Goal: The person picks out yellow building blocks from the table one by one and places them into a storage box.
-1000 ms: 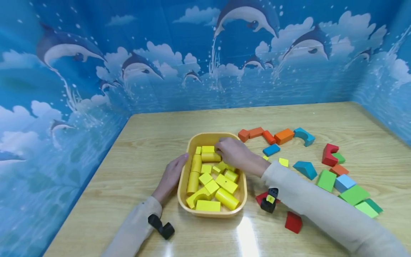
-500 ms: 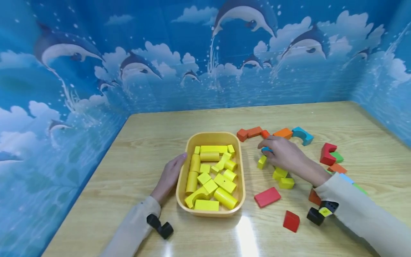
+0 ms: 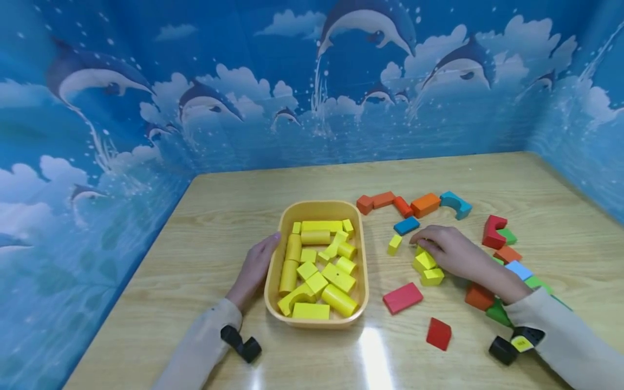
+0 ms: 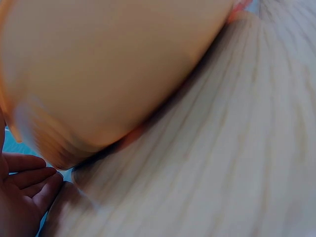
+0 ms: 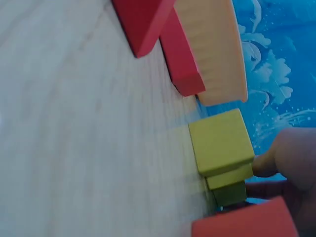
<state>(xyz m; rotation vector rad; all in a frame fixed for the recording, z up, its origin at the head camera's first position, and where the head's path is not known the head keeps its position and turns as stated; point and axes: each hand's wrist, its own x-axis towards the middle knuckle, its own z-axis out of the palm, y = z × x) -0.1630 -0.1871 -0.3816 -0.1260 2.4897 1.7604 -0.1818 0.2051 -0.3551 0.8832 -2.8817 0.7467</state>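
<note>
A yellow-orange plastic tray (image 3: 362,271) filled with yellow blocks (image 3: 338,277) stands mid-table in the head view. Against its left wall rests my left hand (image 3: 251,271), fingers fairly straight; the left wrist view shows the fingers (image 4: 32,173) at the tray's corner. My right hand (image 3: 450,252) is right of the tray, thumb and fingers bent around a small yellow block (image 3: 420,249) at the back of a little cluster. The block is partly hidden by the fingers. Two more yellow blocks (image 3: 424,261) sit just in front, and another small yellow block (image 3: 395,245) lies to the left.
Beside the tray lie a red rectangular block (image 3: 402,298) and a red block (image 3: 439,333). Orange blocks (image 3: 426,204), a blue block (image 3: 407,225) and a blue arch (image 3: 456,205) are behind the right hand. Green blocks (image 3: 538,283) lie partly under the right forearm. A dolphin-printed curtain (image 3: 273,81) surrounds the table.
My right hand has left the tray's far right corner, passed over the blue block and come down at the yellow cluster. More yellow blocks show in the tray. The left hand stays.
</note>
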